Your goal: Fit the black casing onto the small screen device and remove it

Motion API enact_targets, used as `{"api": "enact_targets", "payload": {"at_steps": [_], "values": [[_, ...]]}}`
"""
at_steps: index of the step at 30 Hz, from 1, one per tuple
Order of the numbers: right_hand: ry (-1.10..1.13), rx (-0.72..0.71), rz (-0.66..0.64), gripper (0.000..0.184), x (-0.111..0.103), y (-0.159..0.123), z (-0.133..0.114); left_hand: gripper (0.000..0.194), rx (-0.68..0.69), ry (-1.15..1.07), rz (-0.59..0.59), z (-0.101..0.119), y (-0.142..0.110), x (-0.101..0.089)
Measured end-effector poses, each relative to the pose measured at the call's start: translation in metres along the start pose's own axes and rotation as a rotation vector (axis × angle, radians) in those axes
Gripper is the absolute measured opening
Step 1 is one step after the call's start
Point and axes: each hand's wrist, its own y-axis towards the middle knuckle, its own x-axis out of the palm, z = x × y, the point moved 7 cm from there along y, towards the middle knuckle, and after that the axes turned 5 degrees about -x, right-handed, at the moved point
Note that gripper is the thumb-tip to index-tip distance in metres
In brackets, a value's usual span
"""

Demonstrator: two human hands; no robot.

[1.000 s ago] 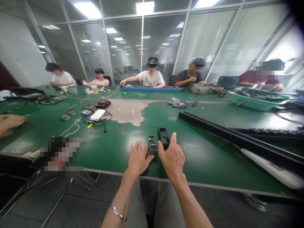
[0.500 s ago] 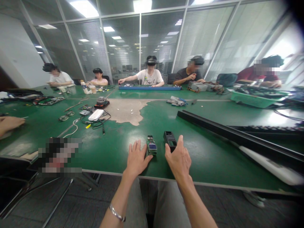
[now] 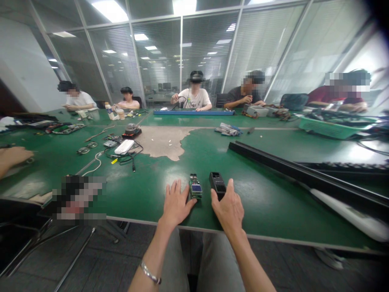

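Note:
My left hand (image 3: 176, 202) lies palm down on the green table (image 3: 139, 194), its fingers spread. Just right of it stands a small circuit board assembly (image 3: 196, 189) with a blue display, my thumb close to its lower edge. A narrow black plastic housing (image 3: 216, 182) with cut-outs rests further right. Over the near end of that housing is my right hand (image 3: 229, 207), thumb and index finger apart on either side. It hides the housing's lower part, and whether the fingers touch it is unclear.
A long black rail (image 3: 273, 166) runs along the right, beside a white bar (image 3: 343, 213). Cables and a white box (image 3: 124, 147) lie left of centre, near eyeglasses (image 3: 86, 148). Gloves (image 3: 227, 129) and a green basket (image 3: 331, 125) are farther back. Several people sit around the table.
The black housing sits slightly nearer to me and looks flatter. My hands hardly move. Across the table, a person's hand has lifted off the end of the blue bar, bringing a cable up.

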Motion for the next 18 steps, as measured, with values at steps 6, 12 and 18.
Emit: {"api": "enact_targets", "payload": {"at_steps": [6,12,18], "values": [[0.036,-0.045,0.040,0.080,0.0057,-0.0023,0.0041,0.067,0.000,0.008,0.007,0.0005,0.0002,-0.0002],[0.034,-0.043,0.041,0.073,0.0058,-0.0048,0.0041,0.065,-0.024,0.021,0.005,0.0014,0.0010,0.0002],[0.040,-0.059,0.036,0.068,0.0057,-0.0051,0.0038,0.066,-0.029,0.044,0.020,0.0017,0.0019,0.0030]]}}
